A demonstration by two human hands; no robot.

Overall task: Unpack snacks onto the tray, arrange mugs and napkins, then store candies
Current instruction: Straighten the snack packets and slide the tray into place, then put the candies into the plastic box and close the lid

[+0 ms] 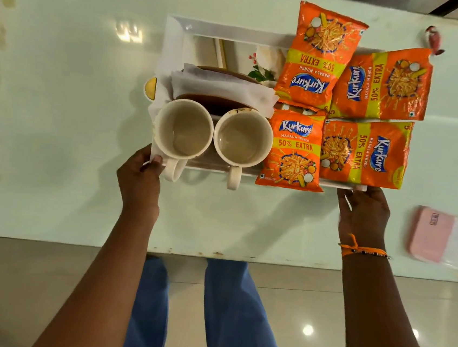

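The snack stage is judged complete: four orange snack packets (345,100) are laid on the right half of the white tray (180,31), two behind and two in front, overlapping one another. Two empty mugs (212,136) are set side by side at the tray's near left, rims touching or nearly so, handles turned toward the person. White napkins (220,86) are draped just behind the mugs over a dark dish. The tray is gripped at both near corners: the left hand (140,179) with fingers curled around the left corner, the right hand (364,208) with fingers hooked at the right one. One wrapped candy (434,39) is seen on the counter (60,99), far right, well apart from the tray; its storage is judged outstanding
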